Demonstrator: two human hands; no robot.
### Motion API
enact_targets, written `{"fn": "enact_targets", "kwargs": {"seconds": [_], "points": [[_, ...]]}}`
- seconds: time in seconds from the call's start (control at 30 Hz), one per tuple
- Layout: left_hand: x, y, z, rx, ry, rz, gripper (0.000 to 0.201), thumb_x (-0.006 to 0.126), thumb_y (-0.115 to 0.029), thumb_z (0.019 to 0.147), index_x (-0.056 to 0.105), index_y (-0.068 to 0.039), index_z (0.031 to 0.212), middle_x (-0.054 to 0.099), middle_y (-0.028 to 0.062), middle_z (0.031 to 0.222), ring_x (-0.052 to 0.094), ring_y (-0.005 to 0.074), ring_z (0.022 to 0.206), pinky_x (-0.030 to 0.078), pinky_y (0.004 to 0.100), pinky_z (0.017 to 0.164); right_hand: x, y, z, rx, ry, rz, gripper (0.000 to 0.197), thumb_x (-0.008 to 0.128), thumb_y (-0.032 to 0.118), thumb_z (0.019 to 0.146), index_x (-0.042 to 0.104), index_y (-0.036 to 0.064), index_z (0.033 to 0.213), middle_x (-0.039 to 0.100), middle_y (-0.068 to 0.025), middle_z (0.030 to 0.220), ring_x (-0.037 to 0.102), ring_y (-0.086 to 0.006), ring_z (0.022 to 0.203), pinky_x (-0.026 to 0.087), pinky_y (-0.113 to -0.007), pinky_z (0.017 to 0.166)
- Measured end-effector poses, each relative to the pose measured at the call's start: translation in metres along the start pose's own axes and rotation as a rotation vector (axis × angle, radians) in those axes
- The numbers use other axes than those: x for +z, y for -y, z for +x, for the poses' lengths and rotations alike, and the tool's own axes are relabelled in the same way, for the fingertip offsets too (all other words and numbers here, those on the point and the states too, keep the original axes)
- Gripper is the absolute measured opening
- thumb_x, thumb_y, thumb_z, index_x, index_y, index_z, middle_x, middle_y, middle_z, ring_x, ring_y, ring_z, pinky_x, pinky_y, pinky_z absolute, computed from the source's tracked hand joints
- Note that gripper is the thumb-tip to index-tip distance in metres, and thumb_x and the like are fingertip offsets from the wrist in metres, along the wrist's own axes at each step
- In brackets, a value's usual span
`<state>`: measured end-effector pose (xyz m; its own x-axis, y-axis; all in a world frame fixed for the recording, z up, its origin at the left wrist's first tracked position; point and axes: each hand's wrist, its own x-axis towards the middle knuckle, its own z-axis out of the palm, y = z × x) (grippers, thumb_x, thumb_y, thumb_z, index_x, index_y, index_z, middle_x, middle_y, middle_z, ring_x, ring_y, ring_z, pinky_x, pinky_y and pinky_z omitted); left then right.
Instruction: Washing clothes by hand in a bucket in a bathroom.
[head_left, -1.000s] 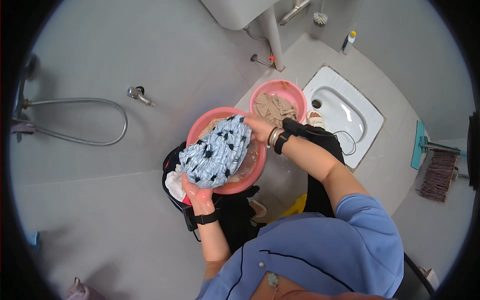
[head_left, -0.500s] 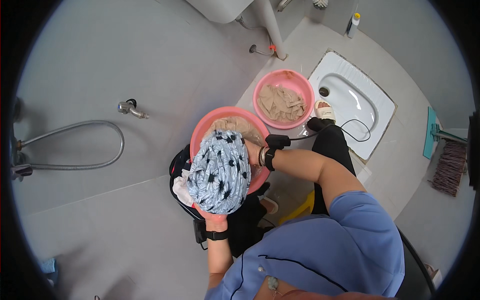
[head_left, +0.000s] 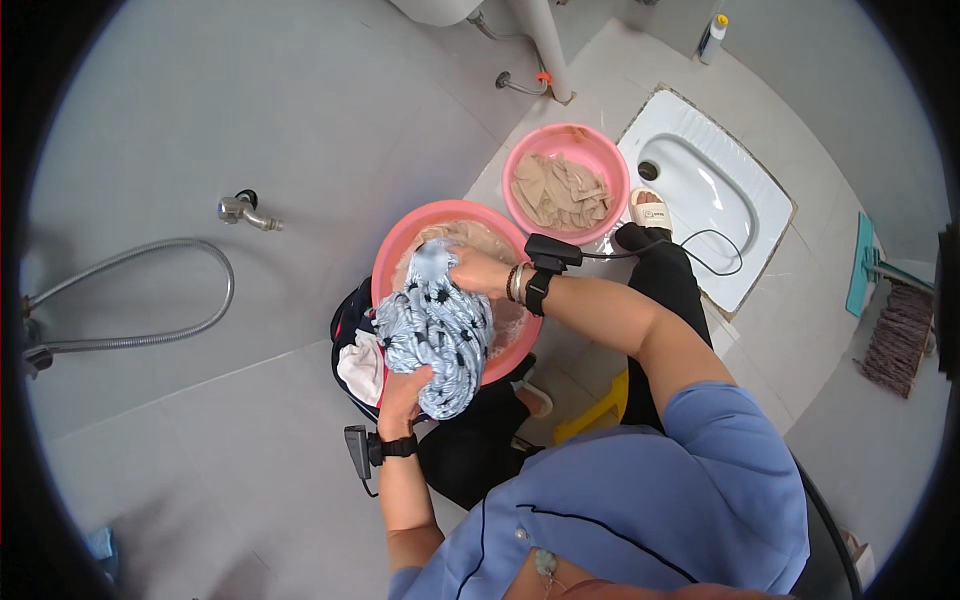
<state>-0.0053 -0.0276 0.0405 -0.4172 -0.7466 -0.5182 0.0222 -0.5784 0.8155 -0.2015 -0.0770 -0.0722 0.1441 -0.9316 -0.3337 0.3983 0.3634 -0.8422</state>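
Observation:
A light blue cloth [head_left: 440, 340] with a dark flower print hangs bunched over a large pink basin [head_left: 522, 352]. My left hand [head_left: 404, 392] grips its near lower end, the thumb showing on top. At the far end my right hand [head_left: 480, 272] is closed on a bunched part, where a pale patch of the fabric shows; some fingertips are hidden. Beneath the cloth, beige fabric [head_left: 475, 237] lies in cloudy, sudsy water. Both wrists wear black straps with small boxes.
Beyond stands a smaller pink basin [head_left: 513, 205] with beige fabric [head_left: 560, 192]. Dark clothing and a white cloth [head_left: 361, 367] lie left of the large basin. A squat toilet [head_left: 760, 215] is set in the floor at right. A yellow stool [head_left: 592, 410] stands near my legs.
The flowered cloth was spread over both hands; now it is gathered and narrower. My left hand has come round to grip its near side, and my right hand has moved slightly left and farther away.

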Motion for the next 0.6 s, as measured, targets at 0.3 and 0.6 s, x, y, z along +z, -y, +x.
{"fn": "enact_targets", "kwargs": {"seconds": [0.3,0.6], "points": [[0.045,-0.015,0.020,-0.111,0.167,0.722,0.049,0.077,-0.009,0.061,0.053,0.005,0.102,0.059,0.0059,0.092,0.055,0.0130,0.079,0.046,0.0266,0.074,-0.001,0.020,-0.017,-0.128,-0.032,-0.909,0.046,0.054,0.018,0.062,0.055,0.0040,0.106,0.059,-0.0223,0.090,0.056,-0.0351,0.088,0.044,-0.042,0.078],[0.056,-0.002,0.024,-0.345,0.139,1.033,0.062,0.080,-0.019,0.056,0.051,0.007,0.104,0.056,0.0095,0.102,0.052,0.0159,0.090,0.042,0.0292,0.082,0.010,0.017,-0.039,-0.219,-0.004,-1.039,0.038,0.057,0.017,0.060,0.058,0.0038,0.096,0.060,-0.0217,0.076,0.058,-0.0375,0.075,0.046,-0.046,0.067]]}}
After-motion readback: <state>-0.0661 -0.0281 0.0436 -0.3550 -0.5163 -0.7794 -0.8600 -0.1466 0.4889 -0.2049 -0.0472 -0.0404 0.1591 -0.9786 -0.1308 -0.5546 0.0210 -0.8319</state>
